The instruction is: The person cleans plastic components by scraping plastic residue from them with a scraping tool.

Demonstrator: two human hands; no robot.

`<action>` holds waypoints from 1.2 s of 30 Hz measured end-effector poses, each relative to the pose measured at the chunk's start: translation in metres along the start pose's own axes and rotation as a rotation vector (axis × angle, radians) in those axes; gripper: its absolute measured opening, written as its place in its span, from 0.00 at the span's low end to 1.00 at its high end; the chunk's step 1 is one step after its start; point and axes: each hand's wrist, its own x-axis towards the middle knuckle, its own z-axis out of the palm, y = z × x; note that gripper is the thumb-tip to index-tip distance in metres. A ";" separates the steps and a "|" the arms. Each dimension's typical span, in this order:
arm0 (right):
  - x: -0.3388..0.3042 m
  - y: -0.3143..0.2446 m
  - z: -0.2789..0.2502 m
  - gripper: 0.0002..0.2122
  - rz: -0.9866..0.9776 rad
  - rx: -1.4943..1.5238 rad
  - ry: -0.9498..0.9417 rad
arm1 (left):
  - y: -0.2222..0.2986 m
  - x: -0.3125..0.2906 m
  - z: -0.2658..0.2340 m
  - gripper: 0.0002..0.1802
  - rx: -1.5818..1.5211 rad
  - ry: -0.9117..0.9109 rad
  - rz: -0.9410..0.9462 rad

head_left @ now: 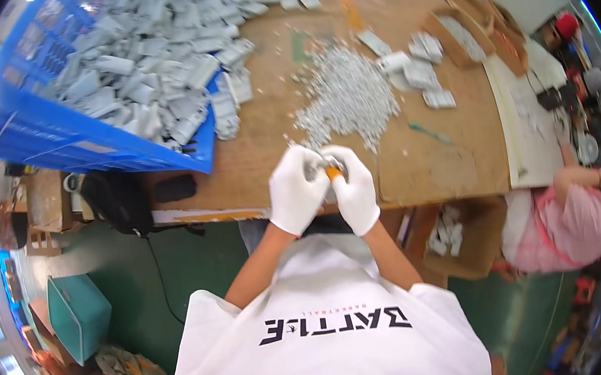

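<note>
Both my hands wear white gloves and meet over the near edge of the wooden table (424, 166). My left hand (296, 188) is closed around a small grey metal part (315, 167). My right hand (351, 185) grips a tool with an orange handle (334, 173), pressed against that part. Just beyond my hands lies a heap of small silvery screws (346, 97).
A blue crate (50, 134) piled with grey metal parts fills the table's left side. More grey parts (417, 70) and cardboard boxes (472, 31) lie at the far right. Another person in pink (571, 219) sits at the right. An open carton (462, 236) sits below the table.
</note>
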 end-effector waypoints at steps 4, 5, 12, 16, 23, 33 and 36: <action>-0.003 -0.009 -0.013 0.23 0.202 0.270 -0.052 | 0.002 0.007 -0.002 0.05 0.004 -0.054 -0.073; -0.007 -0.009 -0.012 0.23 0.213 0.267 -0.047 | 0.004 0.006 -0.003 0.05 0.007 -0.070 -0.057; -0.031 -0.011 0.002 0.22 -0.018 -0.010 0.114 | 0.003 -0.007 -0.006 0.04 -0.114 -0.126 -0.189; -0.040 0.004 0.003 0.20 -0.409 -0.376 0.101 | 0.011 -0.011 -0.014 0.08 -0.169 -0.080 -0.262; -0.034 -0.003 0.004 0.19 -0.385 -0.373 0.145 | 0.021 -0.021 -0.022 0.20 -0.247 -0.208 -0.259; -0.045 0.001 0.003 0.22 -0.490 -0.517 0.159 | 0.028 -0.027 -0.018 0.15 -0.115 -0.136 -0.142; -0.045 -0.008 0.000 0.23 -0.461 -0.602 0.112 | 0.025 -0.027 -0.017 0.16 -0.079 -0.150 -0.121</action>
